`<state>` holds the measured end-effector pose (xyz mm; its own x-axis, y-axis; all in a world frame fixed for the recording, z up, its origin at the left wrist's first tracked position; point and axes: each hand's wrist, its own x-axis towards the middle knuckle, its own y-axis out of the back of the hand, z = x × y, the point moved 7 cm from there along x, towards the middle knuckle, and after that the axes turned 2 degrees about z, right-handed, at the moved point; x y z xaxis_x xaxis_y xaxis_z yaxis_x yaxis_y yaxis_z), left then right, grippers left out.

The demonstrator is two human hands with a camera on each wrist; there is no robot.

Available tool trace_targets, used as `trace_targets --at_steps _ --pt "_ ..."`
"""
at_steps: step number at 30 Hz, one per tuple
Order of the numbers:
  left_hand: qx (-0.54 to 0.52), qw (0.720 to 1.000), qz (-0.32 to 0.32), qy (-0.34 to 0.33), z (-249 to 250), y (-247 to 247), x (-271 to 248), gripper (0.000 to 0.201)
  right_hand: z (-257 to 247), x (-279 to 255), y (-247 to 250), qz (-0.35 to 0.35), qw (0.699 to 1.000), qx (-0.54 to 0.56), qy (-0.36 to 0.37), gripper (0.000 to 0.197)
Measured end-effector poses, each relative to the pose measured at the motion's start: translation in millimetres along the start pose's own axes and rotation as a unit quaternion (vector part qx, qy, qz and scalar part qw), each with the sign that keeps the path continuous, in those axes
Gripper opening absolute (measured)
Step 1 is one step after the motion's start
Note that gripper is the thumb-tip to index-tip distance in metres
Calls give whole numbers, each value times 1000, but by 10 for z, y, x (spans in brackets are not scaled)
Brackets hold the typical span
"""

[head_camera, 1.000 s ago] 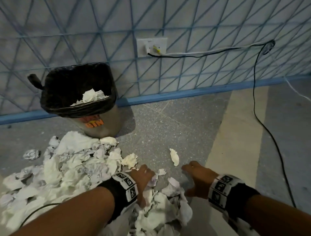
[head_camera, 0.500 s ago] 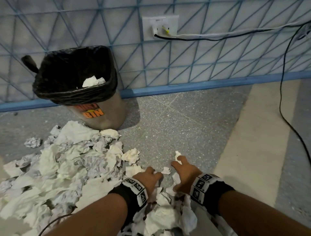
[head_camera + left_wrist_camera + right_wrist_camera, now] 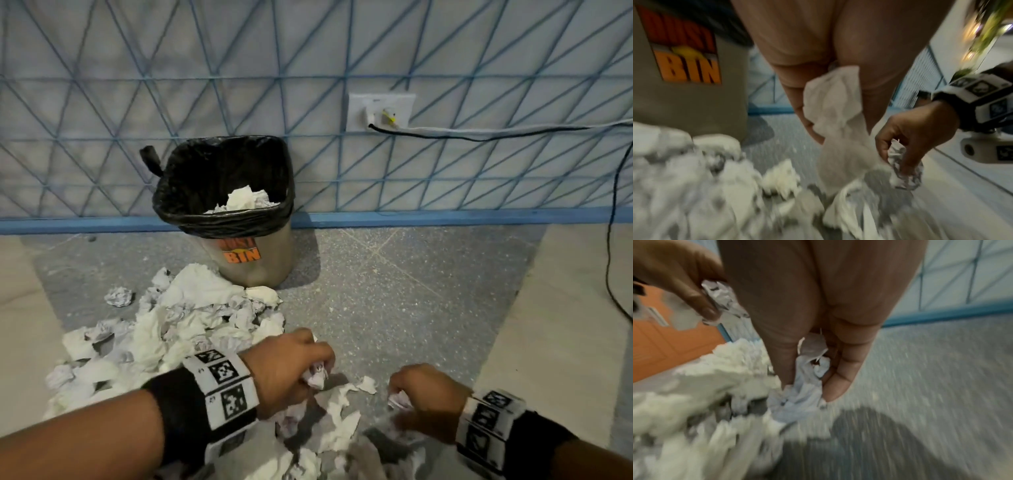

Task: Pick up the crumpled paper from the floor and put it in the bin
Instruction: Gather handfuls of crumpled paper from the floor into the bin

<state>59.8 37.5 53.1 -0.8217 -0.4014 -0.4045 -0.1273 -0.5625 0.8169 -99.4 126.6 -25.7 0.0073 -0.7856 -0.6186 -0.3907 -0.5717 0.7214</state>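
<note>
Light, soft crumpled paper wads (image 3: 317, 375) are being clamped by left hand (image 3: 287, 368) and right hand (image 3: 423, 397); any crease is being judged grippable.

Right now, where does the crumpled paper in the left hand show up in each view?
Head: crumpled paper at lower centre, gripped by the left hand.
Left wrist: centre, hanging below the fingers.
Right wrist: upper left, in the other hand.
Shared landmark: the paper pile on the floor.

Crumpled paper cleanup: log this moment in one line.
left hand: grips paper wad | right hand: grips paper ball | bin: partly filled | pile: on floor
</note>
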Motion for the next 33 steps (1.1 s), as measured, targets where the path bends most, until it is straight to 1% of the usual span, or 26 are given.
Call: trace_targets --at_steps 2,4,5,7,9,11,12,13,14,15,16,17,18,19,20,22,24,25,26,27,28,29,30,31,32,33 --pt "16 999 38 -4 -147 473 -128 41 -290 -96 564 39 998 -28 39 30" --pt "42 994 100 3 -336 997 -257 41 -705 -181 1244 111 990 -42 77 27" --pt "49 988 144 4 -427 1283 -332 39 -921 -208 1599 159 983 -32 91 26" --pt "38 970 242 15 -627 1850 -478 39 -1304 -211 2270 278 954 12 111 29" --pt "6 942 331 48 -878 2339 -585 42 -1635 -134 2785 394 907 67 132 34" --pt "-39 905 418 71 -1142 2696 -611 44 -1856 43 3059 477 866 104 112 45" --pt "-57 881 463 82 -1269 2806 -614 44 -1951 171 3103 501 854 108 91 47" --pt "-68 859 499 95 -1393 2861 -603 45 -2024 331 3099 516 847 104 72 48" --pt "-70 847 515 112 -1517 2855 -562 47 -2092 499 3038 513 851 92 58 48" --pt "-66 849 508 131 -1620 2788 -485 50 -2137 666 2935 492 866 71 46 50" --pt "-61 865 474 150 -1710 2670 -381 54 -2166 818 2816 454 889 43 38 55" --pt "-52 891 421 162 -1784 2522 -276 58 -2189 901 2705 412 910 17 34 62" --pt "-37 913 373 164 -1837 2397 -199 60 -2199 916 2648 384 923 1 35 66" --pt "-23 922 353 157 -1874 2324 -179 60 -2208 870 2636 371 928 -1 44 67" --pt "-12 922 358 149 -1886 2300 -216 58 -2205 781 2643 371 927 9 59 64" --pt "7 900 417 126 -1798 2367 -352 50 -2133 520 2695 413 906 36 85 51" --pt "45 875 477 64 -1495 2418 -471 44 -1941 274 2682 459 882 48 92 37" --pt "60 870 489 24 -1289 2383 -502 40 -1804 201 2613 465 880 52 85 32" --pt "74 872 484 -17 -1077 2301 -506 37 -1647 170 2505 456 886 56 71 28" --pt "89 881 461 -55 -868 2177 -472 36 -1460 181 2352 431 899 58 47 25" --pt "102 897 423 -85 -683 2014 -396 38 -1257 221 2161 391 918 58 18 23" --pt "111 917 370 -99 -554 1828 -285 39 -1063 271 1939 343 938 55 -10 21" --pt "117 940 305 -93 -492 1619 -135 39 -874 328 1687 293 954 44 -38 22" --pt "124 961 237 -71 -485 1393 21 36 -723 373 1431 244 968 28 -57 25" --pt "132 976 170 -38 -518 1150 158 35 -591 412 1156 195 978 12 -75 30" --pt "133 985 112 -4 -579 894 282 37 -483 437 881 150 984 -1 -91 37"
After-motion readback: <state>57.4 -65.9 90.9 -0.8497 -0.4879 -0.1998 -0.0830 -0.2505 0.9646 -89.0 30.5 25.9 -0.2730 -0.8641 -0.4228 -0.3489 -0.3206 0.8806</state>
